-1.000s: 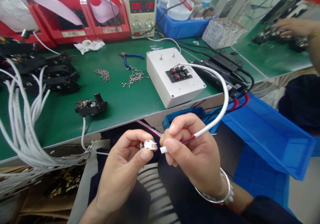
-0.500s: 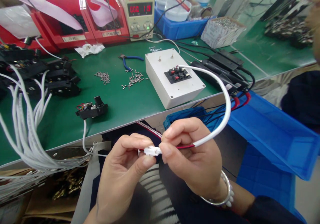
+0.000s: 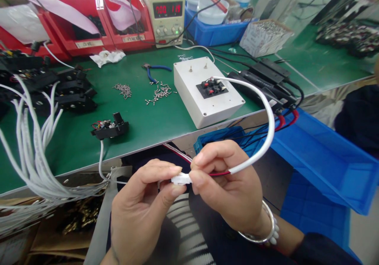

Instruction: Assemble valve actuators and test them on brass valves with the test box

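Observation:
Over my lap, in front of the bench edge, both hands meet at a small white plastic wire connector. My left hand pinches its left end between thumb and fingertips. On the other side my right hand is closed at the connector's right end, its fingertips hiding part of it. A red wire and a white cable come out past my right fingers. The cable arcs up to the terminal block on a white box. To the left a small black assembly with a grey cable sits near the bench edge.
Black assemblies with grey cables crowd the left. Small screws and blue-handled pliers lie mid-bench. Red bins and a power supply stand behind. Blue crates are at the right, below the bench.
My left hand has shifted slightly left and its grip on the connector has turned a little. My right hand stays almost in place.

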Tool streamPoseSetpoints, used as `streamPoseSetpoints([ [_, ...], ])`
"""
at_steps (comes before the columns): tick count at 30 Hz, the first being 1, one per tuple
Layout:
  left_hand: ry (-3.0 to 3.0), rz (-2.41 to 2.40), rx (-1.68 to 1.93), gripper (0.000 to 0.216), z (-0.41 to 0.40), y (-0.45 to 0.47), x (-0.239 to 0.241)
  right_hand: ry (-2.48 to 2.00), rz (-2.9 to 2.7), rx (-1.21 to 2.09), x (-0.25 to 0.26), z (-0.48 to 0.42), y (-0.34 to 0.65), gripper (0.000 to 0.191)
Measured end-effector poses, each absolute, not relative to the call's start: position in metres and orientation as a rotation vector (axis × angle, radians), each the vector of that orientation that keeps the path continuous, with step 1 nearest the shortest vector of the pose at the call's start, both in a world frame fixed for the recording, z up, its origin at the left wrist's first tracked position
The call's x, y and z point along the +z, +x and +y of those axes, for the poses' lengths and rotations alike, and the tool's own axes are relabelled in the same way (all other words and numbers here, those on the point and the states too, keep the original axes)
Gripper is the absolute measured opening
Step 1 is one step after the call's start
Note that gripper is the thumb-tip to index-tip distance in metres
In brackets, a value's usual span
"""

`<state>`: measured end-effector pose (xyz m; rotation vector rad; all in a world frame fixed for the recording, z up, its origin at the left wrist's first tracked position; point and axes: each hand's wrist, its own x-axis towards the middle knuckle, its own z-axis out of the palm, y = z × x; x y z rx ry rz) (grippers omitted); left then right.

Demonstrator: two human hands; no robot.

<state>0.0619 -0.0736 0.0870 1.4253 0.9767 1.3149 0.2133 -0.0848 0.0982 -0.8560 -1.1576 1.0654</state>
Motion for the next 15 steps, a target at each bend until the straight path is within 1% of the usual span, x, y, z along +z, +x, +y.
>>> streamPoseSetpoints([
  [5, 1.42, 0.96, 1.321, 0.018, -0.073, 0.0629, 0.0857, -0.853, -1.141, 1.027, 0.0929, -0.0853, 0.2121, 0.032],
  [10, 1.231, 0.889, 1.257, 0.012, -0.0752, 0.063, 0.0808, -0.785, -1.17, 0.988, 0.0895, -0.0868, 0.2116, 0.034],
  [15, 1.347, 0.944, 1.339, 0.018, -0.0748, 0.0638, 0.0822, -0.807, -1.133, 1.037, 0.0891, -0.0821, 0.2089, 0.027],
])
